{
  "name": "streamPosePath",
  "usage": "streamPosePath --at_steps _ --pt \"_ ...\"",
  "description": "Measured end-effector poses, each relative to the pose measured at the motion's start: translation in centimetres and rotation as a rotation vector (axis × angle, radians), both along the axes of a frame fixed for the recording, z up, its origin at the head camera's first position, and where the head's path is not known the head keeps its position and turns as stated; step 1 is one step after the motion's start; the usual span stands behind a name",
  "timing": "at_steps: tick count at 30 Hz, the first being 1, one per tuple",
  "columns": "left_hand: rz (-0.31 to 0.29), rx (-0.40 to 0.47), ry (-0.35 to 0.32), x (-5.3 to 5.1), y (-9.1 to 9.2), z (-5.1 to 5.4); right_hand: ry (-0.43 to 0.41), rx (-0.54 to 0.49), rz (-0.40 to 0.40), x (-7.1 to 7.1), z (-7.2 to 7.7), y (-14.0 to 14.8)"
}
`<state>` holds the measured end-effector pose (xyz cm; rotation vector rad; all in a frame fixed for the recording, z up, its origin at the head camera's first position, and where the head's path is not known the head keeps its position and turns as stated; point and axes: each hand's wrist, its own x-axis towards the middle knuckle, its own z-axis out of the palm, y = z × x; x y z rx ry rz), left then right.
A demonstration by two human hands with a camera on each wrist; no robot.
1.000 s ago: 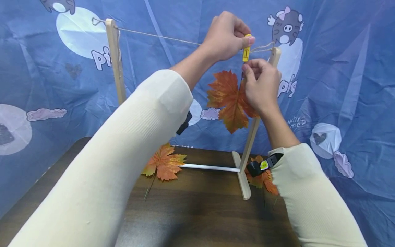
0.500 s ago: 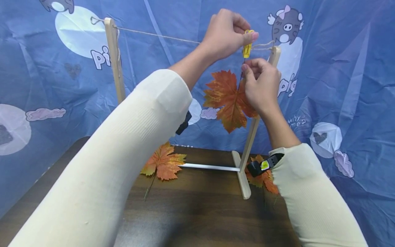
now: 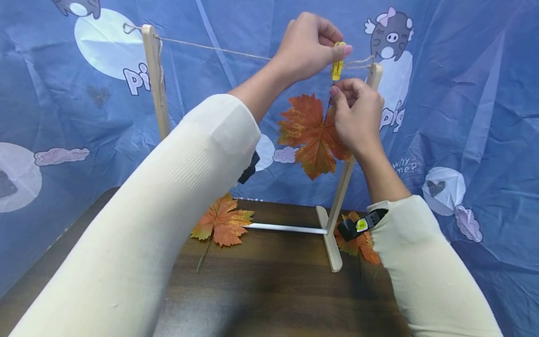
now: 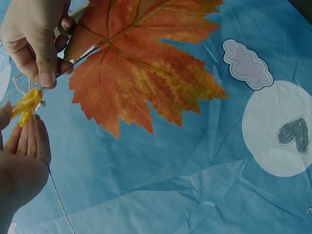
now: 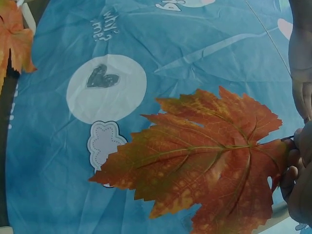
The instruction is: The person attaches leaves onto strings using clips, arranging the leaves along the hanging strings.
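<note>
Two pinches: left hand (image 3: 309,50), yellow plastic clip (image 3: 337,65); right hand (image 3: 359,112), dark stem (image 4: 85,55) of orange lobed leaf (image 3: 313,135); shallow clamping risks slippage.

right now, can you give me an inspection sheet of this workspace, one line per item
Surface: dark brown table, with a shiny patch.
Job's things: orange leaf, yellow clip, string strung across the wooden stand; whether the clip bites the string is unclear.
Clutter: left leaf and partly hidden right leaf, both on the table.
Grip: left hand pinches the clip; right hand pinches the orange leaf's stem.
Cables: nothing seen.
Surroundings: creased, printed blue backdrop.
</note>
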<state>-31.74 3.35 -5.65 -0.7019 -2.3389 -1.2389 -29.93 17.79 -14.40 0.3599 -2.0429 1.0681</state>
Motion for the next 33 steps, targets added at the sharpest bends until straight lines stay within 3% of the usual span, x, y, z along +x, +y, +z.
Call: streamPosePath --at_steps 4,15,33 --pt "-0.022 -0.039 0.01 0.0 -0.3 -0.2 -0.012 -0.011 0.003 0.0 0.0 0.0" --pt "-0.096 0.056 -0.017 0.0 -0.5 0.1 0.004 0.029 0.009 0.0 -0.3 0.0" --pt "-0.025 0.085 0.01 -0.1 -2.5 0.1 -0.026 0.133 0.032 0.1 -0.5 -0.6"
